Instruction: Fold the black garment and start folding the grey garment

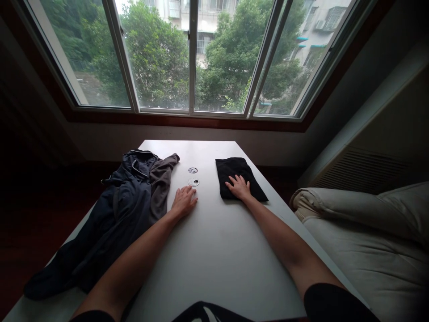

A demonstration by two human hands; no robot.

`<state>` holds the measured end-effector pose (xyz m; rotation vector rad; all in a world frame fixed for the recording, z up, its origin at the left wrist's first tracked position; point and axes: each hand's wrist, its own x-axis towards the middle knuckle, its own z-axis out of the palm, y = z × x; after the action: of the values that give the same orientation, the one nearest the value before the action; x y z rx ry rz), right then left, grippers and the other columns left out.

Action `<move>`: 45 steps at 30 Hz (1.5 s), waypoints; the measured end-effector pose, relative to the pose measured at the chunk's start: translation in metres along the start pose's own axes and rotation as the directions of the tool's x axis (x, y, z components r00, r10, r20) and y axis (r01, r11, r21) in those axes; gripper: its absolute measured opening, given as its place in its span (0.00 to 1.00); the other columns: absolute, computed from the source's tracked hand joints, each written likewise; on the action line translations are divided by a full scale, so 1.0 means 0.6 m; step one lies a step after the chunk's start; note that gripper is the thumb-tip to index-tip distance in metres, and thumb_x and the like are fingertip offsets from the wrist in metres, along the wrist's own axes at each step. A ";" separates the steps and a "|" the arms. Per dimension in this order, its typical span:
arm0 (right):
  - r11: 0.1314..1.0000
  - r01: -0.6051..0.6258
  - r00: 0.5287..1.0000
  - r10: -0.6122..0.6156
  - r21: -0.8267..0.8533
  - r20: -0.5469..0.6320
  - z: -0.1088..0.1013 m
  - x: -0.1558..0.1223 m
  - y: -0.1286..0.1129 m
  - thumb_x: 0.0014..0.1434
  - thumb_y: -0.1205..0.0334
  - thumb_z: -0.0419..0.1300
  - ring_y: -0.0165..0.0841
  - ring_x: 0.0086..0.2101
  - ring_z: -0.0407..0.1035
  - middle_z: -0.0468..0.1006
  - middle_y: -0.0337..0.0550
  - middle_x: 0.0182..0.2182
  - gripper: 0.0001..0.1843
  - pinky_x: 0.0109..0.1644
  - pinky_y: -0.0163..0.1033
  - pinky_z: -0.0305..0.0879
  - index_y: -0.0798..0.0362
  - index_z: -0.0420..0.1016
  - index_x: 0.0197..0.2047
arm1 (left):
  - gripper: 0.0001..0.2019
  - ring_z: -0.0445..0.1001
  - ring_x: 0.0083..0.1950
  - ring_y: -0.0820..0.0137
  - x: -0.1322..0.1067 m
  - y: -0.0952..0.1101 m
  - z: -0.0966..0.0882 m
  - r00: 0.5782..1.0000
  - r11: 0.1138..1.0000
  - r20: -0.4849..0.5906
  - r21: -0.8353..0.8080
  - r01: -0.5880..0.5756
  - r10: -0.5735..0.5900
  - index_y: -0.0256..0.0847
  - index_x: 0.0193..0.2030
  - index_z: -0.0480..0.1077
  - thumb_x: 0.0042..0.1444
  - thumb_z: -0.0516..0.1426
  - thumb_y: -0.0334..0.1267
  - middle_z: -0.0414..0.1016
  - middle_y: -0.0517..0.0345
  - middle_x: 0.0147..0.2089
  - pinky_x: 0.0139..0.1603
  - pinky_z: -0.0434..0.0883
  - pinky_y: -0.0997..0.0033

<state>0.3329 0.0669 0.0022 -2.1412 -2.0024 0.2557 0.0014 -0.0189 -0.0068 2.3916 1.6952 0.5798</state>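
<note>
My right hand (239, 187) lies with its fingers spread on a folded black cloth (231, 167), which looks like a garment, at the right side of the white table (214, 250). On the bare tabletop rests my left hand (184, 201), fingers apart and holding nothing. Just beyond its fingertips is a round sticker-like disc (193, 182), with a second round disc (192, 170) behind it. Left of that hand a dark blue jacket (127, 197) is heaped loosely, together with a grey-brown garment (161, 179). What lies under my right palm is hidden.
A pale sofa (365, 241) stands along the table's right side. Beyond the far edge is a wall with a wide sliding window (192, 114). The jacket reaches down the table's left edge, and dark floor (40, 214) shows past it.
</note>
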 end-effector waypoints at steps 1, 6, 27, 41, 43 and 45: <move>1.000 -0.002 1.000 0.002 -0.001 0.005 -0.002 0.014 0.003 0.74 0.36 0.48 0.51 0.77 0.40 0.53 0.50 0.79 0.36 0.77 0.71 0.36 0.41 0.62 0.78 | 0.19 0.61 0.77 0.51 0.000 0.000 0.001 1.000 1.000 -0.002 -0.002 -0.001 0.001 0.47 0.65 0.72 0.71 0.55 0.45 0.66 0.45 0.76 0.80 0.52 0.38; 1.000 -0.001 1.000 0.001 0.000 0.016 -0.013 0.074 0.027 0.74 0.37 0.48 0.52 0.77 0.41 0.53 0.51 0.79 0.36 0.76 0.71 0.38 0.42 0.61 0.78 | 0.18 0.58 0.79 0.49 0.007 0.003 -0.011 1.000 1.000 0.024 -0.003 0.018 -0.018 0.47 0.64 0.74 0.70 0.57 0.45 0.66 0.45 0.76 0.79 0.52 0.36; 0.996 0.001 0.910 0.035 0.087 -0.413 -0.028 0.033 -0.003 0.73 0.59 0.48 0.48 0.59 0.68 0.80 0.56 0.56 0.21 0.66 0.48 0.61 0.54 0.82 0.52 | 0.08 0.73 0.61 0.49 0.014 -0.075 -0.151 0.955 0.914 -0.102 0.279 0.295 -0.277 0.43 0.49 0.74 0.69 0.54 0.37 0.80 0.44 0.54 0.63 0.66 0.49; 0.729 0.446 0.895 -0.368 0.519 -0.252 0.085 -0.023 -0.200 0.68 0.47 0.63 0.42 0.49 0.77 0.83 0.49 0.50 0.22 0.56 0.45 0.72 0.51 0.78 0.58 | 0.10 0.77 0.46 0.62 -0.006 0.066 -0.137 0.933 0.954 0.203 -0.111 -0.279 0.297 0.44 0.40 0.75 0.72 0.56 0.43 0.79 0.55 0.43 0.49 0.71 0.66; 0.772 0.438 0.898 -0.356 0.460 -0.259 0.088 -0.032 -0.202 0.68 0.43 0.63 0.45 0.52 0.76 0.82 0.52 0.53 0.28 0.60 0.48 0.71 0.52 0.76 0.63 | 0.15 0.77 0.49 0.61 0.007 0.023 -0.153 0.990 0.992 0.075 -0.040 -0.117 0.119 0.44 0.39 0.75 0.74 0.52 0.44 0.79 0.51 0.47 0.52 0.71 0.65; 0.816 0.435 0.897 -0.354 0.381 -0.265 0.090 -0.041 -0.204 0.68 0.40 0.63 0.49 0.56 0.73 0.79 0.56 0.57 0.35 0.64 0.52 0.68 0.54 0.71 0.68 | 0.14 0.76 0.55 0.58 0.019 -0.030 -0.161 0.993 0.994 -0.079 0.053 0.093 -0.089 0.43 0.42 0.76 0.74 0.51 0.42 0.78 0.47 0.51 0.58 0.70 0.63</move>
<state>0.1994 0.0513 -0.0182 -1.3885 -1.9966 0.3784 -0.0495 -0.0115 0.0778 2.3433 1.8652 0.6257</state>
